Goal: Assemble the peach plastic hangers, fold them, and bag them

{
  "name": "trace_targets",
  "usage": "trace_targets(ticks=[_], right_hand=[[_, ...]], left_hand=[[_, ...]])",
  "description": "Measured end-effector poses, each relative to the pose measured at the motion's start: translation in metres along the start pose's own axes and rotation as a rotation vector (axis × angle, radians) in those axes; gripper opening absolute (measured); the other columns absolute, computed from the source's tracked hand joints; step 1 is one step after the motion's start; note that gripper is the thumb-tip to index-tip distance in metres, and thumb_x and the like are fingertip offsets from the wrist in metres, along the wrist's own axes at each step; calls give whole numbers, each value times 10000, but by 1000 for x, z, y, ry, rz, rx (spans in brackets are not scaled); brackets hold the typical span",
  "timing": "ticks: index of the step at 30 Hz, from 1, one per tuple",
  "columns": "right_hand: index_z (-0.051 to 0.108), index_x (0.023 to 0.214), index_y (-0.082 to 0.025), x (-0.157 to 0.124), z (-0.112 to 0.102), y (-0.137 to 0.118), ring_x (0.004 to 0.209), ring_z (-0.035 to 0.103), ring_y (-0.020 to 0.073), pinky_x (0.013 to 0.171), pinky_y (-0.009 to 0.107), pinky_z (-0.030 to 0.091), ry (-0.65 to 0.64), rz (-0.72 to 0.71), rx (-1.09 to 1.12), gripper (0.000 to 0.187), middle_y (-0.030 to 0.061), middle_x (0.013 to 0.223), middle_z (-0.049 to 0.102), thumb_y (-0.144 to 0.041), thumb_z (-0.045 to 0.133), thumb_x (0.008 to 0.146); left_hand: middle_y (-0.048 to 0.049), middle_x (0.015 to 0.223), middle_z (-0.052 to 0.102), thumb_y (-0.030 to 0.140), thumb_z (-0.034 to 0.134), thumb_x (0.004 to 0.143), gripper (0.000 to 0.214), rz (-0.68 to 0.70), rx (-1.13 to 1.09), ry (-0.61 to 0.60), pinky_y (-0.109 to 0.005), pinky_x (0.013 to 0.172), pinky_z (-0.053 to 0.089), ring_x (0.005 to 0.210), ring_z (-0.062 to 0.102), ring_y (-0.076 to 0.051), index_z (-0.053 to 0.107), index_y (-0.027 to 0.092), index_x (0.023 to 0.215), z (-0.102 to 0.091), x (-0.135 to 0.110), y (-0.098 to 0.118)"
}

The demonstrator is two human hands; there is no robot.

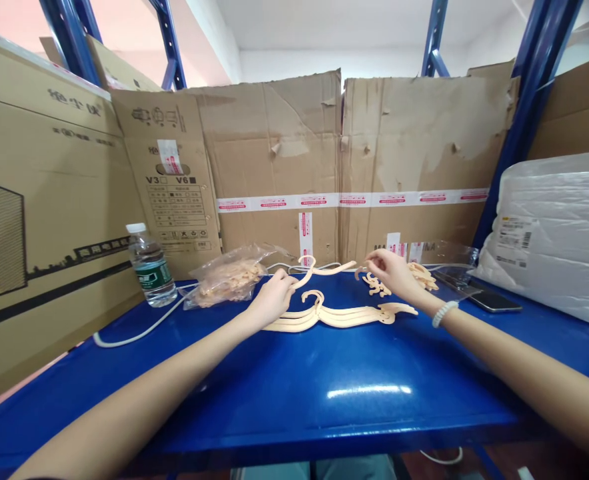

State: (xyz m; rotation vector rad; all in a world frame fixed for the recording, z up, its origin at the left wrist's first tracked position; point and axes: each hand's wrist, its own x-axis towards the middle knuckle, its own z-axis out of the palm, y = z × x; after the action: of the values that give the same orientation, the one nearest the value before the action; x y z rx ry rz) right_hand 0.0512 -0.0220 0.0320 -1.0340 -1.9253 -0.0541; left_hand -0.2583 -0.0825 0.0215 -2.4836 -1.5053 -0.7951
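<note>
Blue tabletop [364, 363] bore stacked hangers [347, 317]; my left hand [274, 299] gripped a separate hanger [334, 271] one-sidedly, leaving its other side clear, while my right hand [390, 271] pinched a small piece [358, 273].

Both arms are bare and reach forward, converging. Left forearm [164, 380] extends from the lower left; left hand [273, 300] has its back turned up, fingers bent in a pinch. Right forearm [514, 363] enters from the lower right; right hand [393, 273] is raised, fingers curled and directed leftward. Hands are apart.
</note>
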Motion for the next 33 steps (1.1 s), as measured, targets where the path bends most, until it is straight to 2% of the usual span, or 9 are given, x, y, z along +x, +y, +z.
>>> trace_targets(ticks=[4,7,9,13,17,21,24,29,33], right_hand=[[589,884,-170,-16,-12,-25,508,551,136,505,257,461,63,406,575,134,-3,610,604,-275,584,801],[584,873,-159,-34,-15,-40,640,660,167,617,280,544,0,577,898,219,56,717,686,-288,692,732],[607,847,-146,-42,-16,-44,702,685,181,647,270,555,-36,646,990,258,91,758,708,-331,734,719],[645,787,-138,-48,-14,-35,632,643,132,572,215,525,-62,629,973,293,76,736,698,-381,786,704],[604,793,-174,-47,-13,-25,690,659,142,610,228,546,-80,675,982,258,65,808,706,-300,804,690],[606,912,-187,-49,-16,-24,835,688,169,683,247,568,-207,761,1063,242,77,921,715,-203,762,727],[623,853,-158,-50,-17,-24,893,681,178,697,237,559,-316,776,1071,246,97,981,710,-190,800,684],[649,803,-134,-50,-20,-21,637,624,117,593,230,528,-487,729,1013,315,14,715,659,-237,872,607],[652,770,-120,-48,-23,-21,608,613,106,562,207,515,-554,717,1031,355,17,693,657,-276,899,569]], left_hand=[[-61,945,512,183,403,942,286,82,-141,95,-323,820,492,867,577,-192,629,162,1115,-11,-32,13],[-47,935,502,191,399,947,281,88,-208,96,-305,795,490,842,565,-175,613,181,1128,-13,-52,21],[-42,933,498,197,390,953,276,74,-232,94,-299,780,489,830,565,-169,604,194,1128,-12,-61,24],[-45,958,507,191,389,951,245,44,-246,86,-296,765,492,842,579,-172,582,216,1100,-9,-69,28],[-55,997,527,160,383,941,227,45,-254,81,-300,804,498,893,591,-181,563,226,1062,-7,-72,32],[-58,999,535,131,386,929,230,41,-248,82,-302,806,496,902,588,-186,557,219,1054,-5,-76,34],[-52,996,530,127,404,915,217,20,-239,99,-303,797,495,887,586,-186,554,220,1041,-4,-77,34],[-43,988,526,111,404,901,177,19,-246,119,-303,802,481,900,573,-186,519,219,980,-3,-76,32],[-36,954,530,102,398,897,160,32,-256,123,-303,788,476,882,562,-186,499,220,938,-3,-75,32]])
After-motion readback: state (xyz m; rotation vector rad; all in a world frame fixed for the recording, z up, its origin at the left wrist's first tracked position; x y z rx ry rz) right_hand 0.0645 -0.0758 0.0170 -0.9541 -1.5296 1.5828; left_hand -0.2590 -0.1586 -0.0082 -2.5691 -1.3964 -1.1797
